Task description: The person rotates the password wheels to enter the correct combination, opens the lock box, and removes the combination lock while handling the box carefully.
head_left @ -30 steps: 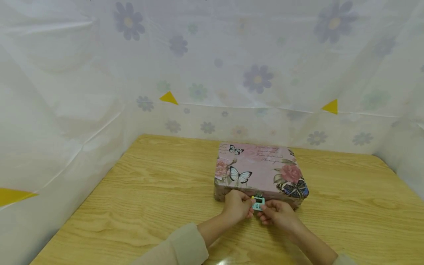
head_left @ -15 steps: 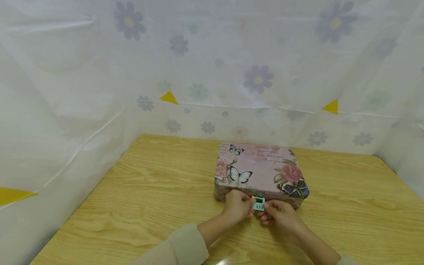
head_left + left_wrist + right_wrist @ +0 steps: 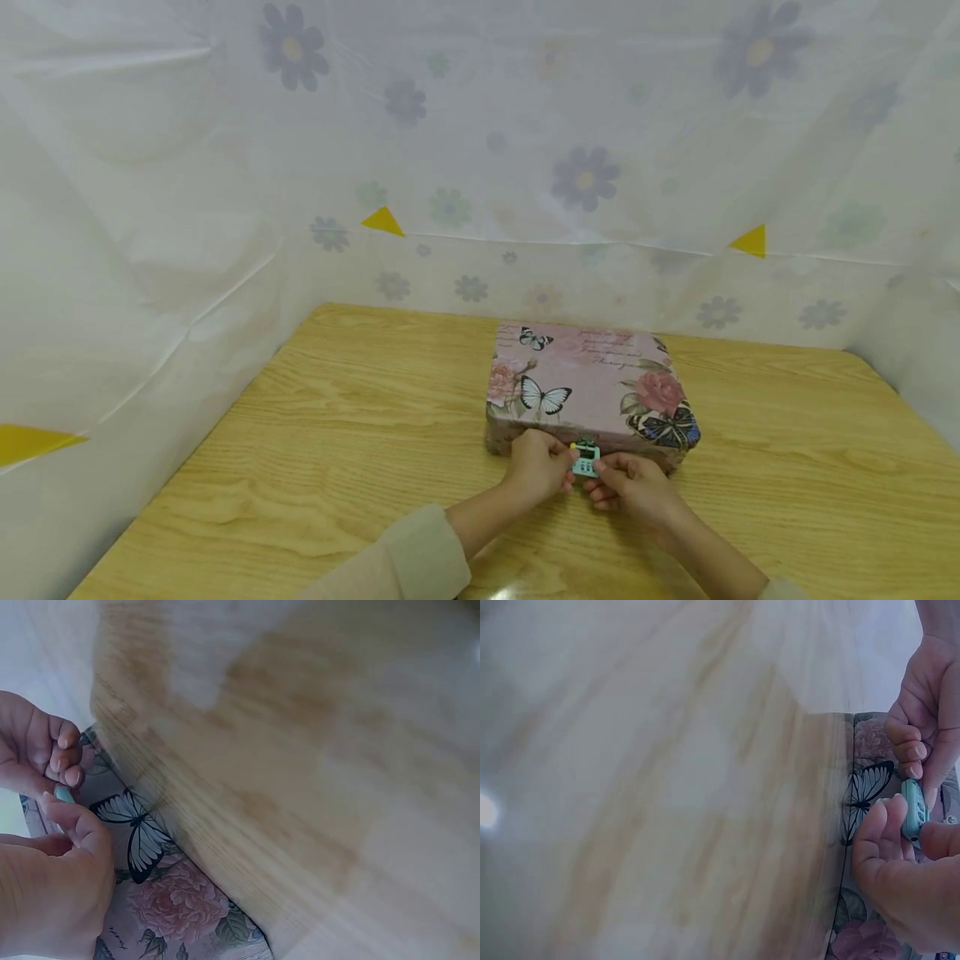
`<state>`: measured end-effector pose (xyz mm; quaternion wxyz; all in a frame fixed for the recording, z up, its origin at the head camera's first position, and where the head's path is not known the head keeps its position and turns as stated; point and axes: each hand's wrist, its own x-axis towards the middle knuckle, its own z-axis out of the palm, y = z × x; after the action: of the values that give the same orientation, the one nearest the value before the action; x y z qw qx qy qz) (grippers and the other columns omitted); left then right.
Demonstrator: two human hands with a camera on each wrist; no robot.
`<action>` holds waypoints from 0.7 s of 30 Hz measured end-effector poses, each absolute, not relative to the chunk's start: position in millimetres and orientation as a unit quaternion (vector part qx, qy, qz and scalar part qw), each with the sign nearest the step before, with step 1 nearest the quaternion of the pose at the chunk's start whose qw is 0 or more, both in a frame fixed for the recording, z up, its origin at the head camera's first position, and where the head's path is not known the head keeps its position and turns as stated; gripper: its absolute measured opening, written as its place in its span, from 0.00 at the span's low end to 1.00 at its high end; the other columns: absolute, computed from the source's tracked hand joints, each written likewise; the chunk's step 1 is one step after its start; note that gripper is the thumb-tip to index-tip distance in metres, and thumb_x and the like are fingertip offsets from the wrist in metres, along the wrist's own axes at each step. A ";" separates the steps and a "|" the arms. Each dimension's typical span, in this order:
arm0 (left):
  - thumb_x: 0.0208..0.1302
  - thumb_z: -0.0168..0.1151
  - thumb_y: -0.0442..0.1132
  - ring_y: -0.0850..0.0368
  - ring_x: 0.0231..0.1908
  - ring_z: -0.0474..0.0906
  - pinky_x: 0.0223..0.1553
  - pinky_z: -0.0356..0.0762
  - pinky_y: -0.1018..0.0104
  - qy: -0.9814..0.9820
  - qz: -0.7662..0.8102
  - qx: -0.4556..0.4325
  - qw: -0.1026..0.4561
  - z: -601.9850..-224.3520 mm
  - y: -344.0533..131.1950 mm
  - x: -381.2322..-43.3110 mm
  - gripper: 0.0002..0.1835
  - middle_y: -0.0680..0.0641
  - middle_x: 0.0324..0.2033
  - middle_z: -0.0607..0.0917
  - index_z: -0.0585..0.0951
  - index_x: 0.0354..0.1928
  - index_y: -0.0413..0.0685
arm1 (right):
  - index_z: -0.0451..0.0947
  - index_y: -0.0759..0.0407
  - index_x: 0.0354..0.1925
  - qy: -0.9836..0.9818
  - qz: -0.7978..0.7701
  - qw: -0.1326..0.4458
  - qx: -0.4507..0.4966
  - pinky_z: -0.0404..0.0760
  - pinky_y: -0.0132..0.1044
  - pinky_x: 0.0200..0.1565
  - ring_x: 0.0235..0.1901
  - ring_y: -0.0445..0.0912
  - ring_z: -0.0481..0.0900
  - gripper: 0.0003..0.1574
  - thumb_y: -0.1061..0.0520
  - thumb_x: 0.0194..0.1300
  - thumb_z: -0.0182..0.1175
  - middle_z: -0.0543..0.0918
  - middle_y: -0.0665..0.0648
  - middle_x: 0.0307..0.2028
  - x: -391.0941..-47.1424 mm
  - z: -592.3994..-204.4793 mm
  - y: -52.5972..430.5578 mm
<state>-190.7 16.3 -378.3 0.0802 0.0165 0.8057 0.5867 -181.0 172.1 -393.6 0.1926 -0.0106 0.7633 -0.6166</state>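
A pink box (image 3: 585, 375) printed with butterflies and roses sits on the table with its lid down. At the middle of its front side hangs a small turquoise combination padlock (image 3: 586, 460), with number dials on its face and a spot of yellow at its upper left. My left hand (image 3: 537, 468) pinches the padlock's left side between thumb and fingers. From the other side my right hand (image 3: 637, 490) pinches it, the thumb close to the dials. In the right wrist view the padlock (image 3: 913, 810) shows between both hands' fingertips. The digits are too small to read.
The box stands on a wooden table (image 3: 360, 400), towards its back edge. White sheeting (image 3: 480, 125) with printed flowers closes off the back and sides. Yellow triangles (image 3: 384, 222) are stuck along its fold.
My right thumb has shifted slightly at the padlock's right side and dials. The left hand and the box stay where they were.
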 end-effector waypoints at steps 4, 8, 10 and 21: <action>0.58 0.62 0.31 0.65 0.11 0.73 0.14 0.75 0.75 0.809 0.581 0.032 0.086 -377.1 15.1 -190.3 0.07 0.44 0.14 0.81 0.82 0.28 0.31 | 0.66 0.79 0.48 0.765 -0.616 0.186 0.006 0.82 0.31 0.34 0.29 0.39 0.78 0.19 0.60 0.72 0.44 0.80 0.52 0.30 -181.1 -393.1 170.1; 0.56 0.64 0.30 0.65 0.11 0.73 0.13 0.74 0.76 0.812 0.577 0.036 0.081 -375.7 14.9 -189.0 0.06 0.44 0.13 0.81 0.82 0.27 0.31 | 0.66 0.79 0.48 0.765 -0.618 0.181 0.012 0.82 0.31 0.34 0.28 0.39 0.78 0.19 0.61 0.71 0.45 0.81 0.53 0.30 -181.2 -392.6 168.9; 0.55 0.65 0.30 0.65 0.10 0.73 0.13 0.74 0.76 0.812 0.577 0.034 0.077 -376.6 15.2 -189.3 0.06 0.44 0.13 0.82 0.82 0.26 0.31 | 0.66 0.79 0.48 0.765 -0.618 0.181 0.013 0.82 0.31 0.34 0.28 0.39 0.78 0.19 0.61 0.71 0.45 0.81 0.53 0.29 -180.8 -392.1 168.5; 0.55 0.65 0.29 0.63 0.10 0.75 0.13 0.74 0.76 0.808 0.583 0.037 0.072 -380.7 16.5 -191.9 0.06 0.45 0.11 0.81 0.82 0.24 0.31 | 0.67 0.79 0.47 0.779 -0.604 0.166 0.018 0.83 0.32 0.34 0.29 0.40 0.79 0.17 0.63 0.69 0.48 0.82 0.54 0.29 -180.7 -391.3 168.2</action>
<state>-191.9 16.5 -380.7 0.0724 0.0370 0.8084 0.5829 -180.7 168.2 -391.3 0.1661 0.0184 0.7790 -0.6043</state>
